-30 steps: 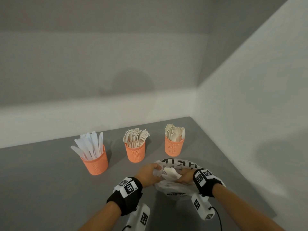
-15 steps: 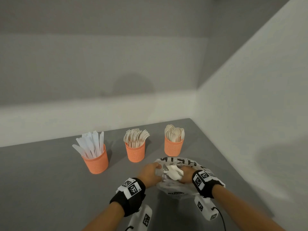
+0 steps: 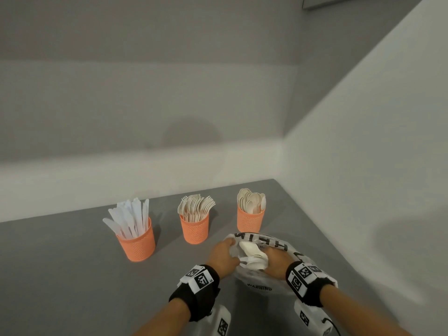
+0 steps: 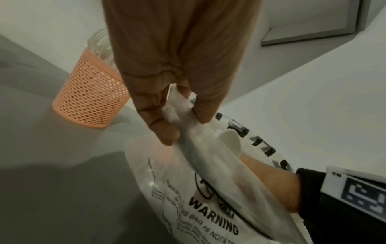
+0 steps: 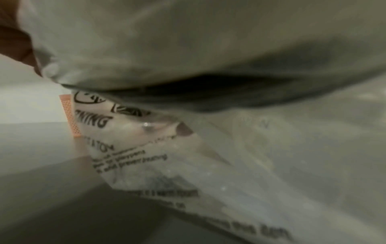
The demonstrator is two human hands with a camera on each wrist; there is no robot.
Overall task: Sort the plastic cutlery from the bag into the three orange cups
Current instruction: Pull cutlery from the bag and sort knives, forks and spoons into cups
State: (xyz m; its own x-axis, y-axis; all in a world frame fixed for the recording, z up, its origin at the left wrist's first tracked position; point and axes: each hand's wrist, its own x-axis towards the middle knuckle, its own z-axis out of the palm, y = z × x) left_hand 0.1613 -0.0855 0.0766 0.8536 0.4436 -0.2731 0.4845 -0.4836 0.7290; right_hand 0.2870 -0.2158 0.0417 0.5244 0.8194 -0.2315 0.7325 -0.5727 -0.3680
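Observation:
Three orange mesh cups stand in a row: knives (image 3: 138,241) on the left, forks (image 3: 194,227) in the middle, spoons (image 3: 251,221) on the right. A translucent printed bag (image 3: 257,282) lies in front of the spoon cup. My left hand (image 3: 231,248) pinches the bag's rim (image 4: 177,112) between thumb and fingers. My right hand (image 3: 268,259) reaches into the bag's mouth and grips a bundle of white spoons (image 3: 252,257); one spoon bowl (image 4: 229,140) shows through the plastic. In the right wrist view the bag (image 5: 188,148) hides the fingers.
The grey table (image 3: 72,275) ends at a white wall (image 3: 363,190) just right of the bag and at a white ledge behind the cups. An orange cup (image 4: 89,97) stands close to my left hand.
Both hands stay at the bag's mouth. The white spoons now show a little further out of the opening, between the two hands.

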